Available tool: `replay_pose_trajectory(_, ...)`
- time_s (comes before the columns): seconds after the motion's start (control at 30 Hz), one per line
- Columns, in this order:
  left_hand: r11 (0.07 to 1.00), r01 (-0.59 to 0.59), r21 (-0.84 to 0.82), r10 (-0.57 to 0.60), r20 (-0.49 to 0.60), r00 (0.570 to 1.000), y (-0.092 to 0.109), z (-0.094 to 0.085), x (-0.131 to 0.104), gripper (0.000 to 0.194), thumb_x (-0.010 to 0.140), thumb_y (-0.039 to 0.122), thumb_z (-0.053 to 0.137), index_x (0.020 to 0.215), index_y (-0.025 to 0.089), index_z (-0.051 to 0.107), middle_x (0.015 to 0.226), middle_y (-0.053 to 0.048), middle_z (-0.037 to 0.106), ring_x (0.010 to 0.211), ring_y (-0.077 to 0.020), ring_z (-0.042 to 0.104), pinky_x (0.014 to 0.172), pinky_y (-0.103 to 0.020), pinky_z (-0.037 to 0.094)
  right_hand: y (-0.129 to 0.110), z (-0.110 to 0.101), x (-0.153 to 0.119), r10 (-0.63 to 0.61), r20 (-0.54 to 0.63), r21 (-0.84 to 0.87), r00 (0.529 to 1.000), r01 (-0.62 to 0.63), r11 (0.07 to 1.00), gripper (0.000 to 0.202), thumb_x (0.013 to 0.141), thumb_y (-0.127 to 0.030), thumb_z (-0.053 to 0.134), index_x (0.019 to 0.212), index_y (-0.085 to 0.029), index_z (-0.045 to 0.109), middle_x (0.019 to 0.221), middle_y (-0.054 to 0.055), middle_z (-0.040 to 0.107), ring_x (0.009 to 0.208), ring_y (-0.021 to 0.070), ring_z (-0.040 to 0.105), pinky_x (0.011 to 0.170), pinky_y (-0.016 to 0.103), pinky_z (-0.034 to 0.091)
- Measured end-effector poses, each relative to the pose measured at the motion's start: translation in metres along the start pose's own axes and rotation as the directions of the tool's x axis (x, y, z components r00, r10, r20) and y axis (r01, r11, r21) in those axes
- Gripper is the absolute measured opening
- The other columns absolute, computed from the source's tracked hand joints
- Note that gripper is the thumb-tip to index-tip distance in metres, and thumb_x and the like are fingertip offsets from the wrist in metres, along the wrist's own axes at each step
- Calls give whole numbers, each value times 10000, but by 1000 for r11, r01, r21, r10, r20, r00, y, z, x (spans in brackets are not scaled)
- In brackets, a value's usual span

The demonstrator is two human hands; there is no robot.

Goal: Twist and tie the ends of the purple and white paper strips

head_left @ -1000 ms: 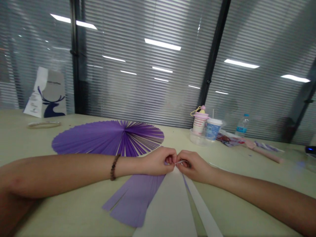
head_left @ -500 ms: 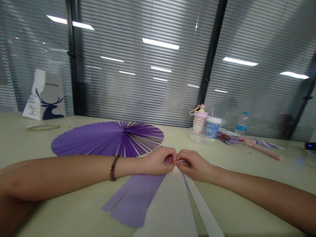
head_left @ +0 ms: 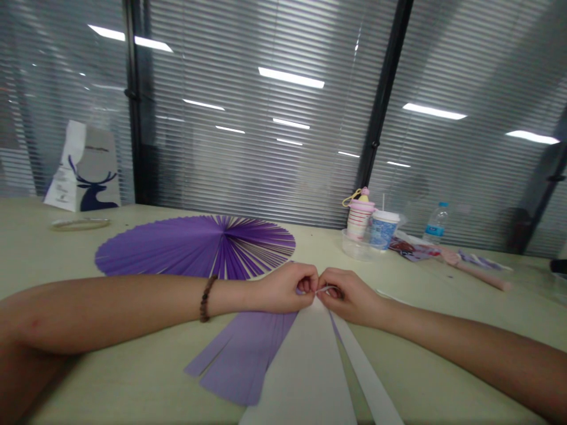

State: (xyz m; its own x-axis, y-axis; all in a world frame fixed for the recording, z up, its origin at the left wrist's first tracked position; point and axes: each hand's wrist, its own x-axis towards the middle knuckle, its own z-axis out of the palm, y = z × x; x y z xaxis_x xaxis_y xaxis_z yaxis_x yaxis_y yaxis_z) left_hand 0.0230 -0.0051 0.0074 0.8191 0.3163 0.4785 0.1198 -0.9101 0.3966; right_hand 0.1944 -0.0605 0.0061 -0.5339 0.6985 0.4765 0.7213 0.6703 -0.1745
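My left hand (head_left: 290, 288) and my right hand (head_left: 348, 293) meet at the narrow top of a bundle of paper strips. Both are closed, thumbs and fingers pinching a thin white string (head_left: 326, 288) that loops between them. From the pinch fan out wide white strips (head_left: 305, 366) toward the near edge, with light purple strips (head_left: 241, 354) to their left, under my left wrist. Behind my left forearm lies a large round purple pleated fan (head_left: 177, 245), flat on the table. The exact fingertip hold is partly hidden.
A white bag with a deer print (head_left: 95, 171) and a roll of tape (head_left: 80, 224) are at the far left. Two cups (head_left: 359, 219) (head_left: 383, 230), a clear tub (head_left: 358, 248), a water bottle (head_left: 436, 224) and a pink stick (head_left: 481, 274) are at the right. Window blinds stand behind.
The view has shifted slightly. Both hands keep the same pinch on the string, and the paper strips lie as before.
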Motion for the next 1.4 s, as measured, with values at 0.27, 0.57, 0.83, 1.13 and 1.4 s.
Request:
replay_pose_trajectory(0.27,1000,7,7,-7,7,1000,-1,-1,-2,102,622,81,447,695,125,503,597,35,472,552,-61,441,516,-148,351,0,2,1,-2,7,6,1000,2,1000,85,712,-100,466,745,-151,526,660,-3,482,580,87,431,531,187,316)
replay_pose_trajectory(0.57,1000,-4,8,4,-5,1000,-2,-1,-3,101,624,78,446,693,123,504,599,34,475,554,-60,445,521,-146,359,-2,2,3,-3,12,2,1000,3,1000,78,711,-96,465,734,-153,512,653,-7,479,584,88,429,532,189,309)
replay_pose_trajectory(0.83,1000,2,1,-2,0,1000,-5,-1,-7,110,627,90,456,716,120,514,617,27,492,562,-62,447,528,-147,369,-2,6,5,-7,29,-2,1000,7,1000,94,719,-99,455,756,-155,521,664,-2,485,588,90,431,531,193,310)
replay_pose_trajectory(1.13,999,-9,39,9,-9,1000,-17,-3,-20,97,626,117,475,716,130,508,624,28,510,568,-65,459,524,-146,357,-9,19,11,32,42,-12,999,-31,999,78,754,-145,441,765,-161,517,635,-6,461,558,94,415,511,202,304)
replay_pose_trajectory(1.4,999,-20,34,20,-22,1000,-28,-5,-36,84,610,127,486,692,138,506,599,38,506,549,-62,450,509,-146,340,-18,32,17,52,83,-3,995,-52,999,77,777,-174,428,774,-162,504,639,-4,449,557,99,413,509,211,305)
